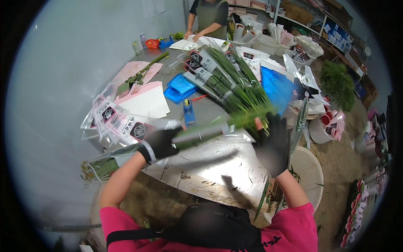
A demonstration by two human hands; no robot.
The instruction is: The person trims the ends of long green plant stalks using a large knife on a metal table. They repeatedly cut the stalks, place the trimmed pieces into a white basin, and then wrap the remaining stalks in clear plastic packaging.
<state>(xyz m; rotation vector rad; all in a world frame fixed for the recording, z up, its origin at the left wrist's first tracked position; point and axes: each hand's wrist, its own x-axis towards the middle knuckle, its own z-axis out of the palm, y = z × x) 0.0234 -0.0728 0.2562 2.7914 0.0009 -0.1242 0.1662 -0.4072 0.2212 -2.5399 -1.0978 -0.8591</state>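
My left hand (162, 143), in a black glove with a white band at the wrist, grips a long bunch of green stems (201, 136) in a clear sleeve. The bunch lies slantwise above the metal table, blurred; its leafy, flowered end (97, 170) sticks out past my left forearm. At the other end my right hand (273, 143), gloved in black with a bare thumb tip, is spread beside the stem ends. Whether its palm touches them is hard to tell. Behind the held bunch lies a pile of sleeved green bunches (220, 75) with black-and-red printed labels.
Printed clear sleeves (126, 124) and white-pink paper sheets (151, 99) cover the table's left. A blue tape dispenser (189, 112) and folded blue plastic (180, 87) stand mid-table. A round white bin (307, 176) is at the right. Across the table a person (209, 22) handles white paper.
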